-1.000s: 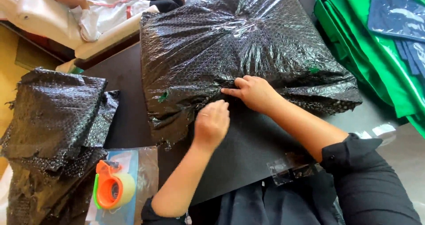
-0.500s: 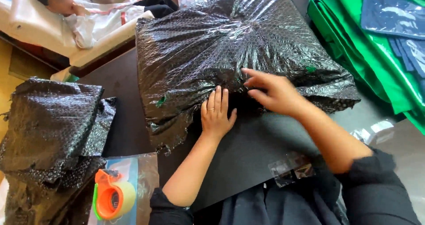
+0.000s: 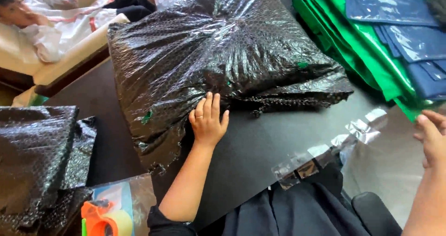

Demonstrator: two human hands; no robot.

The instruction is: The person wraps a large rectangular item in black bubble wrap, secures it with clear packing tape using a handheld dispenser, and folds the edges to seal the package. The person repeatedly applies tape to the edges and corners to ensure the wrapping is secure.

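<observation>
The bubble-wrapped parcel (image 3: 223, 64) lay flat on the dark table (image 3: 260, 148), its loose black flap folded toward the near edge. The left hand (image 3: 208, 122) rested open on that flap, fingers spread and flat, apparently pinning the fold down. The right hand (image 3: 432, 136) hovered well apart at the frame's right edge (partly cut off), fingers loosely open, holding nothing visible. An orange tape dispenser (image 3: 104, 219) sat near the left forearm.

Left of my black table (image 3: 260, 148) sits a second stack of black bubble-wrap bundles (image 3: 37, 161), with an orange tape dispenser (image 3: 104, 219) just beside it. Off the table's right end lie folded green bags (image 3: 357, 45) topped with navy pouches (image 3: 404, 27).
</observation>
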